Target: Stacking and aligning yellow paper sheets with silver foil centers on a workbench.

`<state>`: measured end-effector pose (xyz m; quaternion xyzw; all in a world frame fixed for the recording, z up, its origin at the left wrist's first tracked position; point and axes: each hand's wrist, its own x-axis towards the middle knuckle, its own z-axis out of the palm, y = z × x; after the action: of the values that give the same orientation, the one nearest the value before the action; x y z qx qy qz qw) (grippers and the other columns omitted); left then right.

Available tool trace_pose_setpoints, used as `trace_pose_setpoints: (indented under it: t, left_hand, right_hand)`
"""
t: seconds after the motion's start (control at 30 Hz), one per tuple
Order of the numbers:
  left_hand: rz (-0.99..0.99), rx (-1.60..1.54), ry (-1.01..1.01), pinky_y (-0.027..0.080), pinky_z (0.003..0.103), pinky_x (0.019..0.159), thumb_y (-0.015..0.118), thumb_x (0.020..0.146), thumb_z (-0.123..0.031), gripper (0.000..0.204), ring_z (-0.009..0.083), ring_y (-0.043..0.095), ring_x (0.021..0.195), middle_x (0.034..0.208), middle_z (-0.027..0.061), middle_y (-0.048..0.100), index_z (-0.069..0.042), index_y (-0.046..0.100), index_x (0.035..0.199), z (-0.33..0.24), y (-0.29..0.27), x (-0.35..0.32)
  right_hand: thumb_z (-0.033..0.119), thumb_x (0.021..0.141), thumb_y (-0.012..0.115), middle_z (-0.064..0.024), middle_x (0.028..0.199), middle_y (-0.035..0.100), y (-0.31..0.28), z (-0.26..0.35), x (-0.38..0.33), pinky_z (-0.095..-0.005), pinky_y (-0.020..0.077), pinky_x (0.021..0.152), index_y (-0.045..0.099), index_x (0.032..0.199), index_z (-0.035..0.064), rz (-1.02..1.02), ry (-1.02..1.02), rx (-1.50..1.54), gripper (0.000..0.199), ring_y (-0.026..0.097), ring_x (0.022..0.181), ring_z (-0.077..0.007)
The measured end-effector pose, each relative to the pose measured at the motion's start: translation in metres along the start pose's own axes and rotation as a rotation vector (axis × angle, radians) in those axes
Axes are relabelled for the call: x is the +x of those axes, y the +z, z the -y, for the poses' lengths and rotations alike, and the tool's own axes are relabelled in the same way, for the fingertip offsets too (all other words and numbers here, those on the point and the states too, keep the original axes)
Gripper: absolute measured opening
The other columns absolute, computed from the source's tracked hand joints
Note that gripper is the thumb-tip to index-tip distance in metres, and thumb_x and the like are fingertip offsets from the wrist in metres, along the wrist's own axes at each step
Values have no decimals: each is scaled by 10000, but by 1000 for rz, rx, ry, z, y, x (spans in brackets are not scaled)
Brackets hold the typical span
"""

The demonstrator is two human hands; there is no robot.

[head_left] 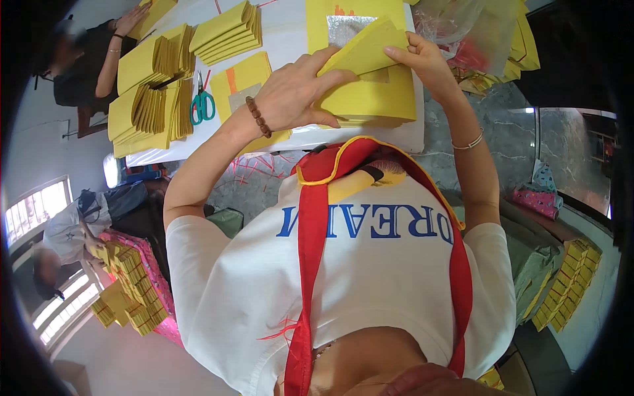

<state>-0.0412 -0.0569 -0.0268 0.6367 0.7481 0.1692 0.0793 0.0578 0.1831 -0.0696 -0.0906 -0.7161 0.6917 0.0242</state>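
Between my hands a yellow paper sheet (362,51) is folded over at an angle, lifted above a thick stack of yellow paper (376,109) at the table's near edge. My left hand (294,89), with a brown bead bracelet at the wrist, holds the folded sheet's left side, one finger in front and others partly behind it. Its lowest finger reaches over the stack's left edge. On the other side my right hand (426,61) pinches the sheet's right edge, thumb on top. A silvery patch (347,28) shows on the yellow paper behind the fold.
Teal-handled scissors (202,105) lie left of my arm, beside folded yellow bundles (148,63). A clear plastic bag (456,23) is at the far right. One person (82,63) works at the far left; another sits lower left near yellow stacks (135,284). Bundled yellow paper (569,284) stands right.
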Motion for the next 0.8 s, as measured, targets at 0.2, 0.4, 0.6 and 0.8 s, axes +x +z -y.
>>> trace_pose_setpoints:
  t: [0.2, 0.4, 0.6, 0.8]
  left_hand:
    - [-13, -38, 66, 449, 388, 858, 757, 634, -345, 666, 341, 463, 1121, 1318, 141, 386, -215, 473, 1222, 8, 2, 1]
    - [24, -98, 57, 444, 381, 850, 702, 729, -327, 500, 323, 479, 1099, 1278, 128, 432, -172, 523, 1170, 16, 1, 3]
    - [-79, -136, 189, 484, 371, 747, 581, 843, -227, 198, 317, 582, 882, 1190, 145, 495, -104, 600, 998, 23, -3, 3]
    - [-174, -313, -70, 484, 344, 660, 538, 856, -186, 185, 305, 593, 752, 975, 145, 582, -38, 576, 961, 28, 1, 4]
  right_hand:
    - [213, 845, 627, -67, 985, 628, 2, 5, -2, -220, 472, 733, 555, 1089, -35, -35, -39, 0, 355, 586, 841, -84]
    - [223, 840, 635, -61, 996, 623, 0, 2, -1, -222, 457, 765, 559, 1093, -35, -19, -49, 10, 369, 575, 876, -85]
    - [261, 850, 617, -27, 1009, 621, -3, -3, 0, -231, 405, 843, 557, 1118, 13, 2, -32, 0, 369, 552, 924, -76]
    - [283, 882, 560, -14, 1030, 609, -6, 7, -7, -232, 389, 867, 553, 1126, 37, -30, 79, -49, 346, 542, 949, -81]
